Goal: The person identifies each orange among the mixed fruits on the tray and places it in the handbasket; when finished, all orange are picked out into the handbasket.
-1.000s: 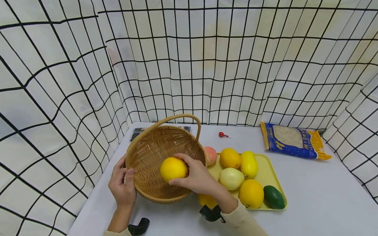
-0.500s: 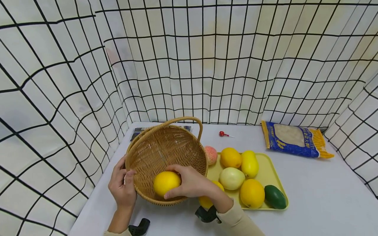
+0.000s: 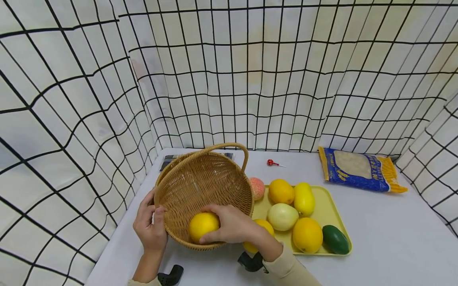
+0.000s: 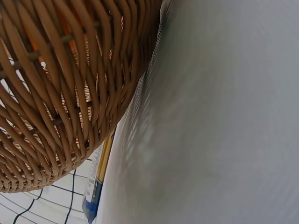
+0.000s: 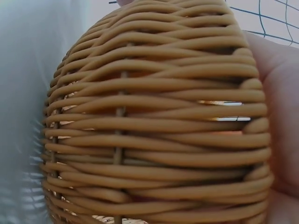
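A woven wicker basket (image 3: 229,182) with an arched handle leans its mouth towards me on the white table. My left hand (image 3: 152,228) grips its left rim, thumb on the inner side. Inside, low against the front rim, my right hand (image 3: 232,224) holds a yellow-orange orange (image 3: 201,227), fingers over the top and thumb in front. The left wrist view shows the outside weave of the basket (image 4: 70,84) but not the left hand. In the right wrist view, the basket wall (image 5: 154,107) hides the orange mostly, and part of the right hand (image 5: 285,88) shows beyond the rim.
A yellow tray (image 3: 323,198) right of the basket bears several fruits, among them a pale green one (image 3: 282,217) and a dark green one (image 3: 335,239). A peach (image 3: 257,188) lies at its left corner. Behind are a red-handled tool (image 3: 271,163) and a blue-and-yellow bag (image 3: 358,169).
My right hand has carried the orange down and slightly left, from mid-basket to its front bottom. The left hand keeps its grip while the basket's tilt has shifted a little.
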Demonstrator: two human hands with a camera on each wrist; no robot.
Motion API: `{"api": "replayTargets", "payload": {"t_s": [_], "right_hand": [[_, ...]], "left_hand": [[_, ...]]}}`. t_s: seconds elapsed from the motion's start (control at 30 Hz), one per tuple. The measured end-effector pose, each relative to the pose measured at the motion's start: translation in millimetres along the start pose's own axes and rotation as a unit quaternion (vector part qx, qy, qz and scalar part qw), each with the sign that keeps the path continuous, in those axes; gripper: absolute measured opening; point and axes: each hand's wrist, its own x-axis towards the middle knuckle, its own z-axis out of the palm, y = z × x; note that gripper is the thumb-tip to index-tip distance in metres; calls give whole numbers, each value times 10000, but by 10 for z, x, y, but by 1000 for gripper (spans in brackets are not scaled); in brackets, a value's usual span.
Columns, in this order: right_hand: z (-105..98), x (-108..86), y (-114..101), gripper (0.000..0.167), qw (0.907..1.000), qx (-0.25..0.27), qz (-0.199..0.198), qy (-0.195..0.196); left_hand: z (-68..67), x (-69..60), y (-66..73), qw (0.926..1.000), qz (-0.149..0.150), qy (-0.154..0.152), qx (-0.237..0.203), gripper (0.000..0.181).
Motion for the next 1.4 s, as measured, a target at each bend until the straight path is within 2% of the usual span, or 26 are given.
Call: {"api": "replayTargets", "payload": {"t_s": [0.37,0.7,0.83,1.13,1.4], "right_hand": [[-42,-56,3,61,9993,-262,-181,197],[-260,-223,-32,53,9959,490,-135,754],[-418,-306,-17,52,9934,571,-85,987],[-672,-458,71,45,9851,885,-46,1474],[-788,-530,162,43,9822,842,108,1678]], "left_hand": [[-19,-17,9,9999,-79,-64,39,33],[29,72,256,9998,-175,7,13,32],[30,88,278,9996,-291,24,65,31],[3,70,315,9961,-807,-15,353,28],[28,76,309,9974,-698,-13,166,29]]}}
